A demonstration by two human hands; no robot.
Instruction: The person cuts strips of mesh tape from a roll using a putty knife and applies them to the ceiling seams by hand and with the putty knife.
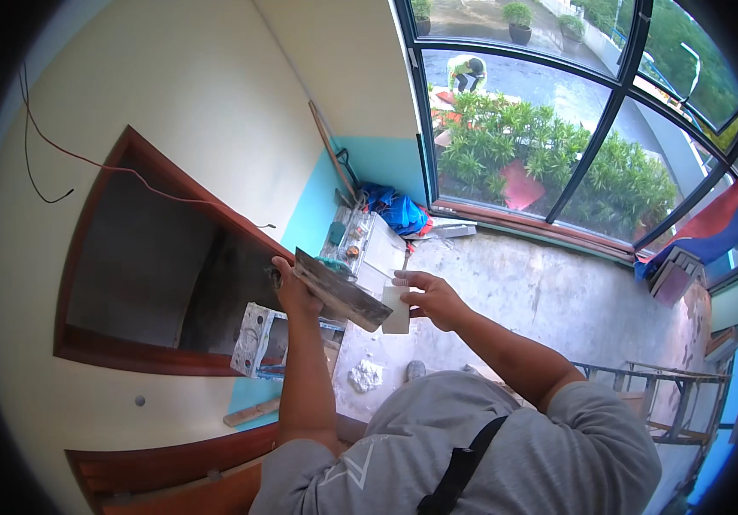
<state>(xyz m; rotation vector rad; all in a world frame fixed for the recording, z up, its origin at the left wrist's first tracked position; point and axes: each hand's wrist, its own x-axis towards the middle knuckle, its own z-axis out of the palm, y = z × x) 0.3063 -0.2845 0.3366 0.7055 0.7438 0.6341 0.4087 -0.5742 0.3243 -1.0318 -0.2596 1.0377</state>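
Note:
My left hand [298,294] is wrapped round a plastering trowel [341,292], whose long flat blade is dark and smeared and slants down to the right. Between the fingers and thumb of my right hand [438,300] is a small pale rectangular piece with a fine grid pattern [396,313]. That piece is upright beside the trowel's lower right end; whether the two touch I cannot tell. The trowel's grip is mostly hidden by my left hand.
Below stand a stained step stool [253,341] and a white crumpled lump [365,376] on the floor. Blue sheeting [396,210] lies in the corner near a long-handled tool [331,146]. A ladder [686,403] is at right. Red wire [142,174] hangs left. Outside the window, a person [467,73] bends over.

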